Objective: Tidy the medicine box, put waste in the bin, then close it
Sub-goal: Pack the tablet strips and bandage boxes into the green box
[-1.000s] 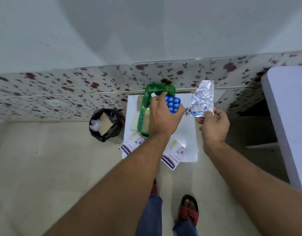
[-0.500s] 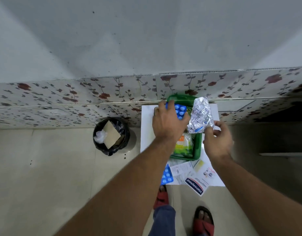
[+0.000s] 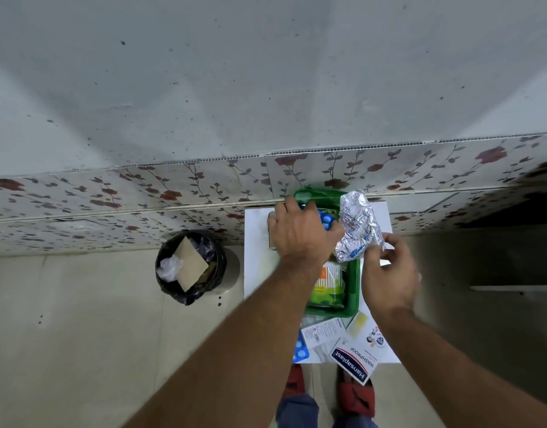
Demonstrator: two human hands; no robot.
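Note:
A green medicine box (image 3: 355,291) stands open on a small white table (image 3: 257,267) against the flowered wall. My left hand (image 3: 300,233) is over the box's far end, shut on a blue blister pack (image 3: 326,220) that it mostly hides. My right hand (image 3: 389,273) pinches the lower edge of a crumpled silver foil strip (image 3: 357,230), held above the box's right rim. An orange and green packet (image 3: 328,282) lies inside the box. The black-lined bin (image 3: 190,267) sits on the floor left of the table.
The bin holds a piece of cardboard (image 3: 190,264) and clear plastic. On the table's near edge lie a Hansaplast packet (image 3: 354,361), printed leaflets (image 3: 323,330), a yellow strip (image 3: 358,322) and another blue blister pack (image 3: 300,350). My red sandals (image 3: 355,396) stand below.
My left hand has carried the blue blister pack lower into the far end of the box. My right hand keeps the foil strip beside it. The view has shifted, so the table sits further right.

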